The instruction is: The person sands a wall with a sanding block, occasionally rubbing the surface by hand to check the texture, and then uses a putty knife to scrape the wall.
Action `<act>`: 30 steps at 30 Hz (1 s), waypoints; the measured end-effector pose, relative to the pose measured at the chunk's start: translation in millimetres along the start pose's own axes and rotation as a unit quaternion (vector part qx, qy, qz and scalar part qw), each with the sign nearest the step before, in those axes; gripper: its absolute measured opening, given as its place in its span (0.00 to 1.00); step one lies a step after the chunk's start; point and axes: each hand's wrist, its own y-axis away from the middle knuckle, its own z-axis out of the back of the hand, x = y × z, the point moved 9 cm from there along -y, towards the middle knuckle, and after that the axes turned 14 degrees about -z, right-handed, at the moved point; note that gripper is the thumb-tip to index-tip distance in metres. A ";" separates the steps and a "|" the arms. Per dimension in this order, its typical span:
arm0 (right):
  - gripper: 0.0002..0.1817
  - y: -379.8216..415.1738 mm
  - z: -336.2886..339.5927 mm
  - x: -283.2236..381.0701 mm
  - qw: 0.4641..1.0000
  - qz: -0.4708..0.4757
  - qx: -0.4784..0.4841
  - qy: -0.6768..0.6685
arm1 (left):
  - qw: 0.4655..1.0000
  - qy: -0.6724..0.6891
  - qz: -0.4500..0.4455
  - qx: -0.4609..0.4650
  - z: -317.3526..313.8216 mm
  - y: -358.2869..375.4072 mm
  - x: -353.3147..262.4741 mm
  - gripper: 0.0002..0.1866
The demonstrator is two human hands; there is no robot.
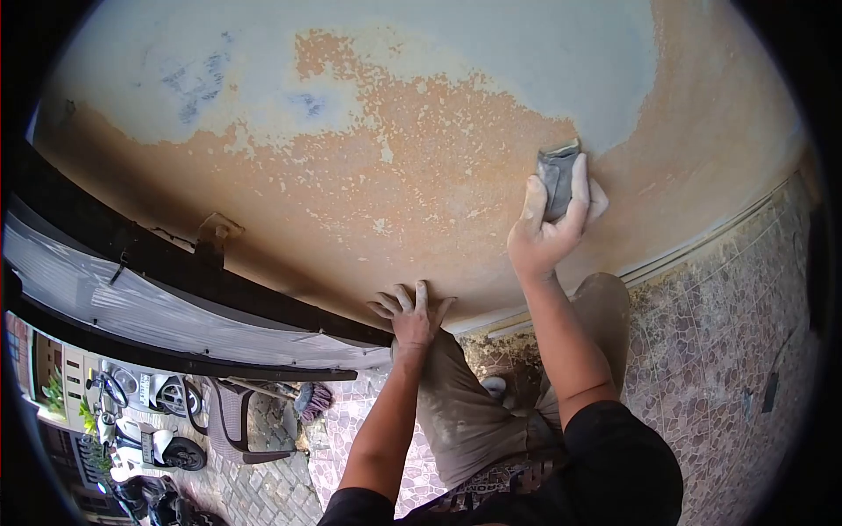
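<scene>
My right hand is closed round a dark grey folded piece of sandpaper, its pale edge curling at the top. It is at the wall, where bare orange-tan patches meet pale blue-grey paint. White dust coats my fingers. Lower down, my left hand has its fingers spread against the wall and holds nothing. Whether the sandpaper presses on the wall is hard to tell.
Left of me runs a dark-framed translucent panel. A small bracket sticks out of the wall. Beyond are a brown plastic chair, a mop head and parked motorcycles. Patterned tiles lie to my right.
</scene>
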 end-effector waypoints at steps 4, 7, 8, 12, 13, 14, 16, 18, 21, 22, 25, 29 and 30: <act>0.29 112.9 -13.7 -1.3 0.906 0.302 0.256 0.151 | 1.000 -0.012 -0.018 -0.015 -12.6 5.0 0.9 0.50; 0.29 98.8 -14.0 4.8 0.885 0.298 0.301 0.194 | 1.000 -0.003 -0.006 -0.025 -2.1 2.9 -1.3 0.42; 0.32 71.1 -11.3 9.0 0.929 0.240 0.228 0.163 | 1.000 -0.001 -0.003 -0.015 -2.2 5.3 -1.2 0.42; 0.35 -5.5 -12.2 19.1 0.998 0.051 0.027 0.016 | 1.000 0.007 0.001 -0.012 -3.2 0.1 -0.3 0.43; 0.34 9.8 -15.2 12.8 0.998 0.058 0.026 0.015 | 1.000 0.004 0.000 -0.013 -3.3 1.4 -0.7 0.43; 0.33 25.2 -13.9 4.4 0.998 0.063 0.025 0.014 | 1.000 -0.001 -0.001 -0.014 -3.2 1.0 -0.6 0.43; 0.33 91.3 -22.3 16.1 0.925 0.298 0.209 0.112 | 1.000 0.010 0.004 -0.015 -2.9 0.3 0.0 0.43; 0.33 104.2 -12.8 15.9 0.896 0.318 0.282 0.130 | 0.999 0.037 0.007 -0.021 -4.0 0.7 1.6 0.42; 0.32 73.8 -19.4 22.2 0.914 0.284 0.241 0.159 | 0.999 0.013 -0.006 -0.035 0.5 1.4 -1.5 0.42; 0.31 42.7 -18.2 25.6 0.958 0.206 0.157 0.119 | 0.999 0.014 -0.003 -0.030 1.5 5.5 -2.2 0.42; 0.32 19.8 -25.9 30.3 0.997 0.057 0.045 0.032 | 1.000 0.026 0.006 -0.008 -0.5 -2.2 -0.7 0.42; 0.31 99.5 -24.7 28.0 0.931 0.280 0.200 0.120 | 1.000 0.008 -0.001 -0.001 -5.3 -0.3 0.7 0.41; 0.32 111.7 -28.7 27.0 0.897 0.303 0.282 0.153 | 1.000 0.000 -0.007 -0.016 -0.6 -1.8 0.0 0.41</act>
